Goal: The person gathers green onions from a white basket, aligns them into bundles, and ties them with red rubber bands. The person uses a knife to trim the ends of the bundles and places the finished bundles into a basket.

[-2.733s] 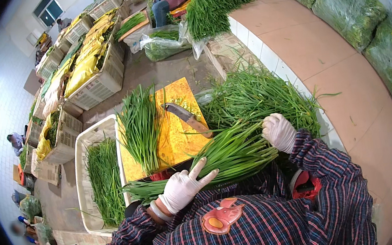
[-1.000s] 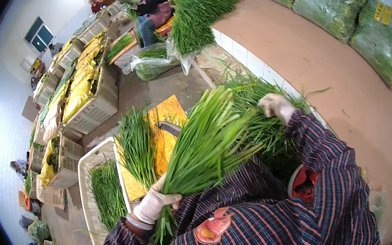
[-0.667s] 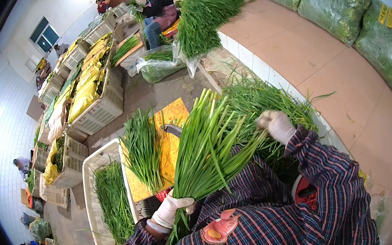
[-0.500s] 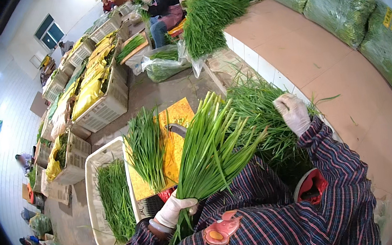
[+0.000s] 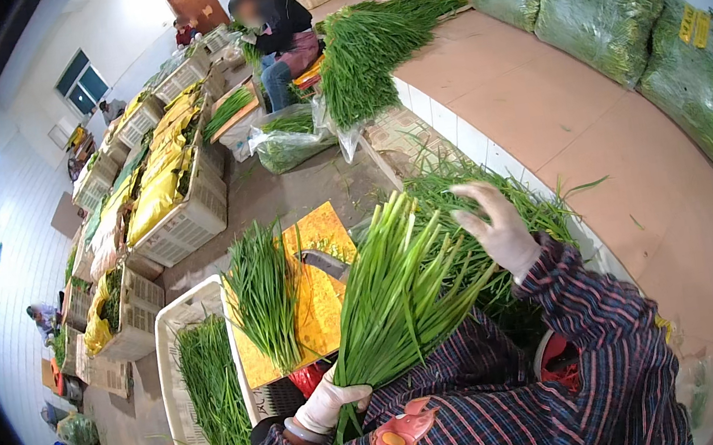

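Note:
My left hand, in a white glove, is closed around the lower end of a thick bunch of garlic chives. The pale cut stems of the bunch fan upward and to the right. My right hand, gloved too, is raised just right of the bunch, fingers apart, with nothing seen in it. Beneath and beyond it lies a loose heap of chives. To the left, a yellow-orange board carries another pile of chives and a curved knife, partly hidden by the held bunch.
A white crate with chives stands left of the board. Stacked crates with yellow wrapping line the left side. A seated co-worker is at the back by a large chive heap. Filled plastic bags rest on the raised ledge.
My right hand has moved left toward the bunch, and its curled fingers have spread. My left hand keeps its hold on the chives, slightly lower in view. The whole view has shifted a little.

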Tool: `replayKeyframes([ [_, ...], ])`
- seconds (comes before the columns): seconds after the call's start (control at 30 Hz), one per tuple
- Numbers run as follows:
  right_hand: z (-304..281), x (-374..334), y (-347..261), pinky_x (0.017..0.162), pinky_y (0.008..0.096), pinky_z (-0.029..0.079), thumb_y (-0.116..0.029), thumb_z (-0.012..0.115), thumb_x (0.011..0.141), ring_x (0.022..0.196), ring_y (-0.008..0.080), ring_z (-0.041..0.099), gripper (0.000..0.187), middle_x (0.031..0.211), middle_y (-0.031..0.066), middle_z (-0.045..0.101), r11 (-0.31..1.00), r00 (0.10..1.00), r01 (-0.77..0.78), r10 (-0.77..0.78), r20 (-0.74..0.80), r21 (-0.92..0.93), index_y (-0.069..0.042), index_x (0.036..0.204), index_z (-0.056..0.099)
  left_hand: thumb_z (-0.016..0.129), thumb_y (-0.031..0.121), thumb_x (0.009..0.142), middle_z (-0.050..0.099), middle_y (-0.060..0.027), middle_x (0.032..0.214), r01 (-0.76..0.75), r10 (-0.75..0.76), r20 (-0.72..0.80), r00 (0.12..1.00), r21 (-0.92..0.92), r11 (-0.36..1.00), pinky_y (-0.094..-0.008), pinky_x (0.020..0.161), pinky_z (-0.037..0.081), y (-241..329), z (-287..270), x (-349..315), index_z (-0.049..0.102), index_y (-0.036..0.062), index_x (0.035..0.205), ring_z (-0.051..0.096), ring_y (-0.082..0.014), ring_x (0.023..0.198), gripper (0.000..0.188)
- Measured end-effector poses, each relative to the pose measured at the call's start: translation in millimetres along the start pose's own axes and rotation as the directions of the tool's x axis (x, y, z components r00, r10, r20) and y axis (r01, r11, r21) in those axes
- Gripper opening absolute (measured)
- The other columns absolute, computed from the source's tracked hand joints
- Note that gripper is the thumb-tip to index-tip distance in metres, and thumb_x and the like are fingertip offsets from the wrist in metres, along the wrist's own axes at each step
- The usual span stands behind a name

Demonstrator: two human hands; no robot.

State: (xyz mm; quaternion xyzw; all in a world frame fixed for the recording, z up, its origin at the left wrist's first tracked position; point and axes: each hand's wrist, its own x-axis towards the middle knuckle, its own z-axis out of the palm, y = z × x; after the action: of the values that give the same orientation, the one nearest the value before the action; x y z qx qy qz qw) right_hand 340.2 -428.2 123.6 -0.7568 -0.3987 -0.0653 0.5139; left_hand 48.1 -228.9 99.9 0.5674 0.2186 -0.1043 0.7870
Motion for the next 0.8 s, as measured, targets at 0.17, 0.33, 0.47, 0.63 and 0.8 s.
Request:
replayKeyframes([
  [0.17, 26.9, 49.1, 3.7, 0.084, 0.0349, 0.047, -0.024, 0.064, 0.080, 0.088, 0.0228, 0.058, 0.020, 0.096, 0.0113, 0.063, 0.963, 0.982, 0.169, -0.148, 0.115, -0.211, -0.005, 0.085, 0.064, 0.061, -0.003, 0.075, 0.056, -0.0017, 0.077, 0.067, -0.066, 0.012, 0.998, -0.067, 0.995, -0.0240, 0.053, 0.041, 1.0, 7.5, 1.0, 0.054, 0.0056, 0.113, 0.051, -0.0124, 0.057, 0.039],
  [0.33, 14.8, 66.5, 49.1, 0.071, 0.0342, 0.050, -0.019, 0.059, 0.082, 0.072, 0.0240, 0.057, 0.017, 0.080, 0.0113, 0.061, 0.748, 0.875, 0.347, -0.476, -0.091, -0.566, -0.004, 0.075, 0.062, 0.063, 0.001, 0.075, 0.054, -0.0039, 0.067, 0.067, -0.071, -0.027, 0.997, -0.118, 0.991, -0.0244, 0.051, 0.039, -5.2, 1.2, -3.1, 0.056, 0.0031, 0.099, 0.050, -0.0133, 0.054, 0.025],
  [0.47, -47.8, 35.0, 83.3, 0.071, 0.0381, 0.049, -0.041, 0.063, 0.080, 0.084, 0.0284, 0.058, 0.044, 0.088, 0.0154, 0.060, 0.702, 0.929, -0.107, 0.323, 0.182, -0.705, 0.001, 0.092, 0.055, 0.063, 0.001, 0.074, 0.054, -0.0049, 0.063, 0.065, -0.078, -0.080, 0.994, -0.159, 0.985, -0.0253, 0.051, 0.039, -4.6, -4.2, -6.1, 0.057, 0.0024, 0.094, 0.049, -0.0144, 0.053, 0.021],
  [0.63, -51.7, -62.1, 82.0, 0.095, 0.0424, 0.042, -0.048, 0.065, 0.078, 0.121, 0.0338, 0.044, 0.095, 0.136, 0.0265, 0.035, 0.591, 0.413, -0.790, 0.316, 0.854, 0.163, 0.001, 0.140, 0.013, 0.063, 0.002, 0.072, 0.053, -0.0063, 0.061, -0.021, 0.024, 0.015, 1.000, -0.187, 0.982, -0.0263, 0.050, 0.039, 2.2, -6.1, 4.7, 0.057, 0.0002, 0.092, 0.049, -0.0155, 0.052, 0.021],
  [0.8, 23.9, -96.2, 52.0, 0.108, 0.0475, 0.024, -0.052, 0.063, 0.078, 0.134, 0.0335, 0.023, 0.106, 0.145, 0.0221, 0.020, 0.170, 0.765, -0.621, -0.083, 0.639, 0.765, -0.011, 0.144, -0.009, 0.063, -0.001, 0.072, 0.057, -0.0064, 0.078, 0.005, 0.006, 0.103, 0.995, -0.112, 0.994, -0.0259, 0.051, 0.041, 9.5, 9.9, 14.8, 0.051, 0.0022, 0.110, 0.051, -0.0143, 0.057, 0.040],
])
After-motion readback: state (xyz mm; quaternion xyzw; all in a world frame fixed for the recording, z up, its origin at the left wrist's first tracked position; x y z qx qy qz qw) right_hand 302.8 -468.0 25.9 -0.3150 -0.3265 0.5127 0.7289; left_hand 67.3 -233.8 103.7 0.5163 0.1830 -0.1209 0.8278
